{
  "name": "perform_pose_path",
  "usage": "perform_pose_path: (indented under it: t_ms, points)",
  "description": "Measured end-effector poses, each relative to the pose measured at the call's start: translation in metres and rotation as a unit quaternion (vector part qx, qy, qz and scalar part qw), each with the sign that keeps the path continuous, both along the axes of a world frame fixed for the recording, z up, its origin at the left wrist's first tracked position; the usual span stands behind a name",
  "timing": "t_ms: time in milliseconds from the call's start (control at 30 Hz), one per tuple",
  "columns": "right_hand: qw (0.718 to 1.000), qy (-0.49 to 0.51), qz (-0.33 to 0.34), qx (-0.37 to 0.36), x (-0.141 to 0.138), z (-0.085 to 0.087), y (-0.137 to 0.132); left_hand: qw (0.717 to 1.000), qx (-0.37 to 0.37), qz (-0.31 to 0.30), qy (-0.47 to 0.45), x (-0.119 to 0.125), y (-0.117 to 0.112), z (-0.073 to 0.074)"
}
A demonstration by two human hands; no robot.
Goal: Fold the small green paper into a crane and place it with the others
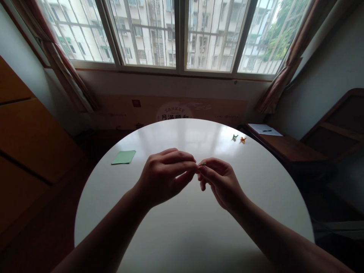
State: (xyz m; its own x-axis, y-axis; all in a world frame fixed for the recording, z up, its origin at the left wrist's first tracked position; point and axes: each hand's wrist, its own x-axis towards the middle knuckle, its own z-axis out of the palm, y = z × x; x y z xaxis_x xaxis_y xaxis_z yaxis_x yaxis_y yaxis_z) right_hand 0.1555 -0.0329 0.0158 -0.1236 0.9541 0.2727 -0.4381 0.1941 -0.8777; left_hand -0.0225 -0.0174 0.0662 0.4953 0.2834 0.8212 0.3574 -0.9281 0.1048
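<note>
Over the middle of the white round table [182, 231], my two hands meet at the fingertips. Between the thumb and index finger of my right hand [222, 178] is a tiny greenish folded piece of paper [203, 164], mostly covered by the fingers. My left hand [167, 170] is closed in a pinch, its fingertips at the left end of that piece; the exact hold is hidden. Toward the back right lie a green folded paper figure [234, 137] and an orange one [242, 140], both apart from my hands.
A stack of light green paper squares [123, 157] lies on the table's left side. Beyond the right edge stands a brown wooden surface [278, 146] bearing a white sheet [264, 129] and a dark pen [267, 131]. Barred windows and curtains are behind the table.
</note>
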Motion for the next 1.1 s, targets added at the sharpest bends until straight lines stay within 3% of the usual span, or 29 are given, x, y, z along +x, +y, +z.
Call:
perform_pose_path:
  t_ms: [300, 533, 667, 833, 967, 1100]
  points:
    - [0.999, 0.000, -0.041, 0.012, 0.002, 0.007, -0.001, 0.999, -0.010, 0.012, -0.037, 0.004, -0.003, -0.001]
    - [0.999, 0.003, -0.052, -0.002, 0.002, 0.008, -0.001, 0.984, -0.147, -0.015, -0.105, 0.012, 0.000, -0.010]
    - [0.998, 0.001, -0.061, -0.007, 0.001, 0.005, 0.000, 0.952, -0.274, -0.023, -0.131, 0.019, -0.002, -0.014]
    - [0.998, -0.015, -0.055, -0.009, 0.002, 0.004, 0.001, 0.916, -0.366, -0.013, -0.168, 0.022, -0.002, -0.012]
    - [1.000, -0.015, -0.015, -0.022, 0.003, 0.004, 0.002, 0.864, -0.456, -0.030, -0.212, 0.017, 0.002, -0.011]
    - [0.999, -0.013, -0.010, -0.033, 0.002, 0.003, 0.002, 0.845, -0.486, -0.033, -0.223, 0.015, 0.006, -0.011]
